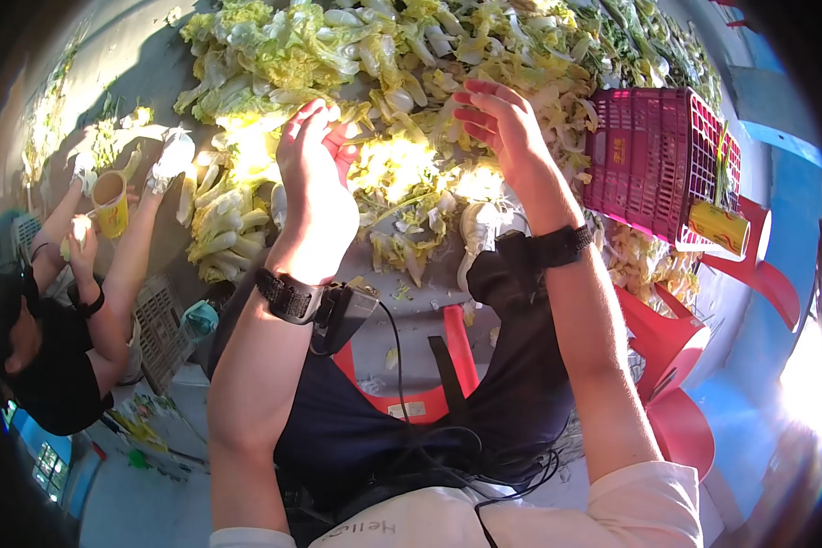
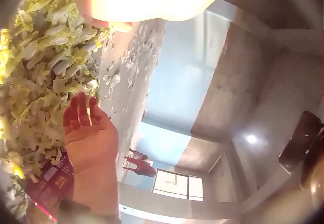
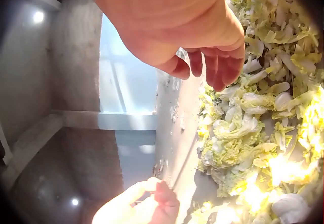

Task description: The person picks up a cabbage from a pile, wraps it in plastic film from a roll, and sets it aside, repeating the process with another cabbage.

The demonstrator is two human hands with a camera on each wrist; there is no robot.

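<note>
Both hands are raised side by side over a floor strewn with loose napa cabbage leaves. The left hand has its fingers loosely bent and pointing forward, with nothing between them. A short gap separates it from the right hand, whose fingers are slightly bent and likewise hold nothing. In the left wrist view the right hand shows its palm, while the left hand is overexposed along the top. Below the hands lies a sunlit heap of yellow-green leaves.
A purple-red plastic crate stands at the right, a yellow packet at its edge. Red plastic chairs are nearby. On the left another person sits by a yellow cup. A cable hangs from the left wrist camera.
</note>
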